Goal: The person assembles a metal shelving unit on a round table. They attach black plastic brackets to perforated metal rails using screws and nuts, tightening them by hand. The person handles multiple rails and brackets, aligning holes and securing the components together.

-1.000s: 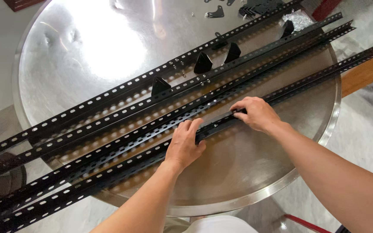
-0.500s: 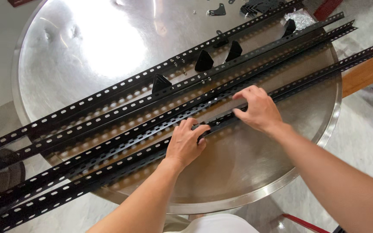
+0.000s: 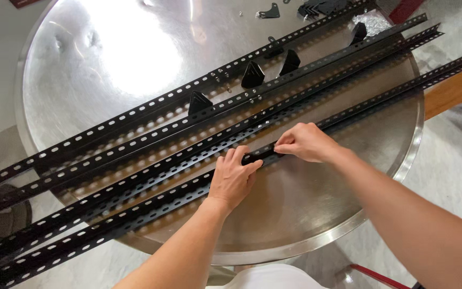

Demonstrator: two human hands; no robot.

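black slotted angle rail (image 3: 135, 217) lying nearest of several across round steel surface (image 3: 316, 214), left hand (image 3: 233, 176) resting on rail, fingers curled over its edge, right hand (image 3: 305, 142) fingers pinching rail just beside, triangular brackets (image 3: 252, 75) beyond

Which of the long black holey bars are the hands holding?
The nearest slotted bar, closest to the table's front edge. Left hand and right hand grip it; the other bars lie untouched.

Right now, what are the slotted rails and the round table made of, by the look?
Slotted angle rails: likely steel with a matte black coat; thin folded section, punched slots, little glare. The rail under both hands looks the same. Round table: bare metal, probably stainless or aluminium; bright blurred reflections, brushed sheen, shallow dents.
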